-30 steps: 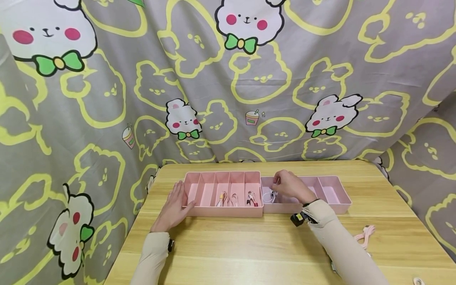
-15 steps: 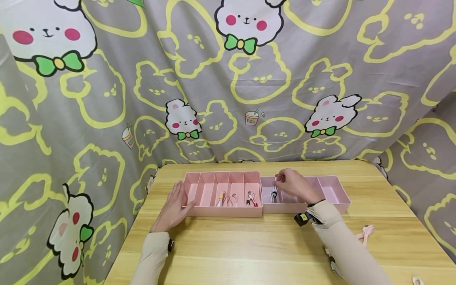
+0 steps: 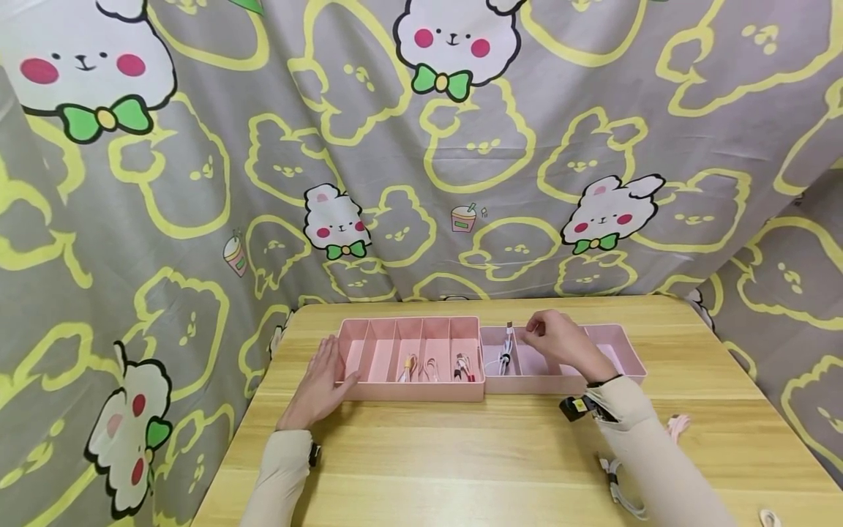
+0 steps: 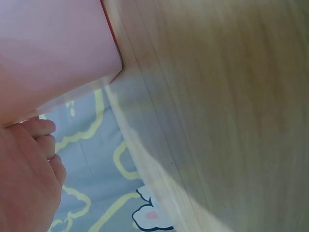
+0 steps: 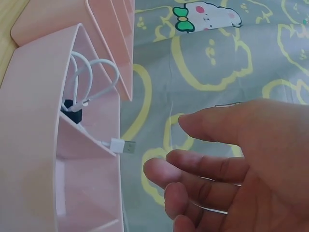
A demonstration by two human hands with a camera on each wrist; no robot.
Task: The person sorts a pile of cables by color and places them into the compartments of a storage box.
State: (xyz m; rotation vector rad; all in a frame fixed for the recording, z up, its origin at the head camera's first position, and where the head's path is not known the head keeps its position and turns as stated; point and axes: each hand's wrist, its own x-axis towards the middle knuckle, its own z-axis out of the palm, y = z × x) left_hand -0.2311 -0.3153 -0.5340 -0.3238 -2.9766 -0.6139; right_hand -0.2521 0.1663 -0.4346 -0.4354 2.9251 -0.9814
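My left hand (image 3: pixel 321 386) rests against the left end of the pink divided box (image 3: pixel 415 393), its fingers extended along the wall. In the left wrist view, that hand's fingers (image 4: pixel 46 145) lie by the box's pale side. A paler pink divided box (image 3: pixel 560 385) adjoins it on the right. Its leftmost compartment holds a coiled white USB cable (image 5: pixel 91 72) with a black tie (image 5: pixel 72 112). The cable's metal plug (image 5: pixel 128 147) pokes out past the rim. My right hand (image 3: pixel 560 344) hovers over this box, apart from the cable, fingers loosely bent and holding nothing.
Inside the left box lie several small cables, including one with a yellow part (image 3: pixel 410 366) and one with red and black ends (image 3: pixel 464 367). On the table's right side are a grey-white cable (image 3: pixel 619 487), a pink cable (image 3: pixel 678 424) and a white loop (image 3: pixel 769 518). A patterned curtain (image 3: pixel 408 161) hangs behind.
My right hand has let go of the white USB cable and drawn away to the right. The cable's plug now stands up above the rim. My left hand has stayed put.
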